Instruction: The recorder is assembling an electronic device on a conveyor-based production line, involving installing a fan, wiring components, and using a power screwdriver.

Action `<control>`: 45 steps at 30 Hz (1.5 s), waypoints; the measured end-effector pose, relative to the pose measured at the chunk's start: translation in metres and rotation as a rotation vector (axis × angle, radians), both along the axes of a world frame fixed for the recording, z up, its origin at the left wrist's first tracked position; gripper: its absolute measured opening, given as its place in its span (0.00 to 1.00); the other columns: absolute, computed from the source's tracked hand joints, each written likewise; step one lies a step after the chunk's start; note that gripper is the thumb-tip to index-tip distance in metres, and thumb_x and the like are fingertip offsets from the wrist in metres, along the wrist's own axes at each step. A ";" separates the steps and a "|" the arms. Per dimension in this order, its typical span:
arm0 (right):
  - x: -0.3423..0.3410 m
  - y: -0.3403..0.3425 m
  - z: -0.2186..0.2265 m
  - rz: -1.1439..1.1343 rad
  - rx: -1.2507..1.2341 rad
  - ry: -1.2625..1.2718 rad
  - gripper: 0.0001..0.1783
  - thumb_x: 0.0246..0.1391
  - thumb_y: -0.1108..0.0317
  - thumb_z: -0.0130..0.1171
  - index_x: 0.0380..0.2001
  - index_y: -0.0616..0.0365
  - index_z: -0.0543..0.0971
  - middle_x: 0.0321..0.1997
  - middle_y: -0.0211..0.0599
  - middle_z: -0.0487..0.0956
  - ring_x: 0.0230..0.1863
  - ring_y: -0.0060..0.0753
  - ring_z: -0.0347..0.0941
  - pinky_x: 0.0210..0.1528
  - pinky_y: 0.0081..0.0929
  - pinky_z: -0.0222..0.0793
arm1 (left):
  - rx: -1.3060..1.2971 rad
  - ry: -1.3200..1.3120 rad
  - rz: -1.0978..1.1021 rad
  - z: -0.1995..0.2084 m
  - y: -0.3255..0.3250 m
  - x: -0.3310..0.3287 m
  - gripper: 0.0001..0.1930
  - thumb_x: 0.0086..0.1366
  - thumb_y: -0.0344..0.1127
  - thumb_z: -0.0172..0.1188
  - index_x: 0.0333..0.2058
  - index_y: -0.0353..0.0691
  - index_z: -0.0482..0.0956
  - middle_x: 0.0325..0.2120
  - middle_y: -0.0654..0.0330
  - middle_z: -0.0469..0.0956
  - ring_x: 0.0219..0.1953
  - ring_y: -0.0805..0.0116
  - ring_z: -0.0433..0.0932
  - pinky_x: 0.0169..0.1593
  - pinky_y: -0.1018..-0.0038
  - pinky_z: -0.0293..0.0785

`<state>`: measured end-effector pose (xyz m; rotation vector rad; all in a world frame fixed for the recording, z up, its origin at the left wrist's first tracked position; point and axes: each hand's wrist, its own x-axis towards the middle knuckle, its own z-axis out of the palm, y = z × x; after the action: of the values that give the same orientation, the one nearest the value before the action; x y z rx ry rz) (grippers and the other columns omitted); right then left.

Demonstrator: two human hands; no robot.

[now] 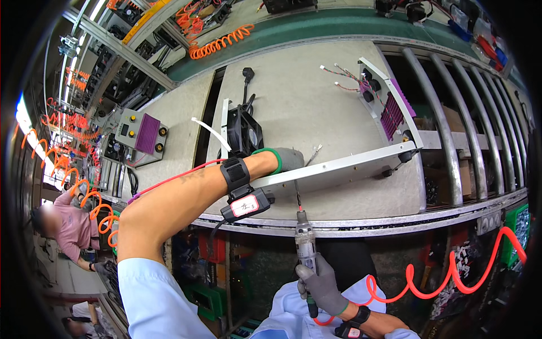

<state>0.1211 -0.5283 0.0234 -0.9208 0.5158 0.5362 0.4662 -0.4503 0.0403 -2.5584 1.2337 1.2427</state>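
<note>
My right hand (pixel 324 283), in a grey glove, is closed around an air screwdriver (pixel 305 240) held below the bench edge. The long bit of the screwdriver points away from me, its tip at the near side panel of a light metal chassis (pixel 339 167). My left hand (pixel 291 160), also gloved, reaches over that panel into the chassis; its fingers are mostly hidden. Beside it stands a black cooling fan (pixel 247 133) at the left end. At the right end are a purple finned part (pixel 392 117) and loose thin wires (pixel 345 74).
Metal rollers (pixel 443 124) run along the right of the bench. A coiled red air hose (pixel 418 291) hangs at lower right. Another unit with a purple finned side (pixel 148 134) sits farther left. Two people work at far left, one in a pink shirt (pixel 73 223).
</note>
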 end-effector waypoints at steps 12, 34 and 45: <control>0.008 -0.001 0.012 0.025 -0.063 0.055 0.15 0.66 0.61 0.61 0.45 0.57 0.68 0.28 0.30 0.71 0.19 0.20 0.72 0.19 0.24 0.70 | 0.155 0.073 0.042 -0.010 -0.006 0.008 0.27 0.61 0.48 0.62 0.53 0.36 0.83 0.50 0.45 0.84 0.48 0.50 0.84 0.50 0.59 0.77; -0.129 -0.240 0.085 0.808 -1.547 -0.247 0.26 0.49 0.49 0.69 0.46 0.56 0.83 0.43 0.51 0.84 0.44 0.59 0.82 0.46 0.48 0.78 | -0.684 -0.679 0.185 0.089 0.000 -0.121 0.17 0.59 0.40 0.70 0.38 0.37 0.74 0.30 0.44 0.80 0.36 0.37 0.80 0.37 0.48 0.75; -0.134 -0.464 0.074 0.885 -1.828 -0.053 0.30 0.61 0.43 0.56 0.55 0.53 0.82 0.58 0.52 0.82 0.53 0.58 0.81 0.56 0.46 0.77 | -0.892 -1.177 -0.049 0.032 0.035 -0.094 0.07 0.58 0.32 0.64 0.30 0.43 0.73 0.22 0.53 0.74 0.25 0.49 0.77 0.28 0.53 0.72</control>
<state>-0.0128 -0.9922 0.0974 -2.9800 0.4422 0.7613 0.3725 -0.4156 0.0727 -2.7648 1.5571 -1.0351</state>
